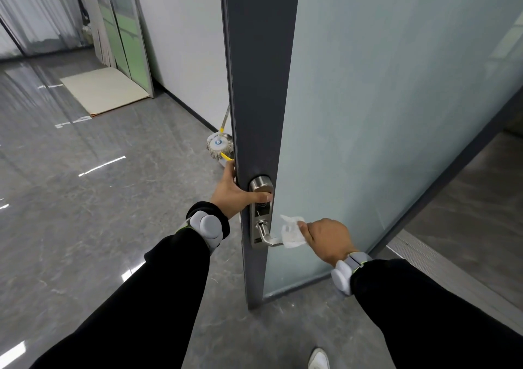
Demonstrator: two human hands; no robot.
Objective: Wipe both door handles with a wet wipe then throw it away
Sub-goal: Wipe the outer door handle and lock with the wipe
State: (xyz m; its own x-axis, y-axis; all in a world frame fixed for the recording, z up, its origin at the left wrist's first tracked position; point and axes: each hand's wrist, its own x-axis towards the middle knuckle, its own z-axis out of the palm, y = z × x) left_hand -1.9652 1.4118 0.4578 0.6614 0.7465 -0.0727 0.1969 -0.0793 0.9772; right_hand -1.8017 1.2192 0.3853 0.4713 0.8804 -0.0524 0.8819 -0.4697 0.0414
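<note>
The wet wipe (293,232), judged limp, light and easily torn, is pinched by the right hand (328,237) at the tip of the door handle (270,239). Above that handle the door (254,85) edge is gripped by the left hand (235,191). Wrapping the slick lever is advised.

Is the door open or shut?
Open. The door stands edge-on, floor visible on both sides; the left hand grips its free edge while the right hand holds the wet wipe at the handle.
</note>
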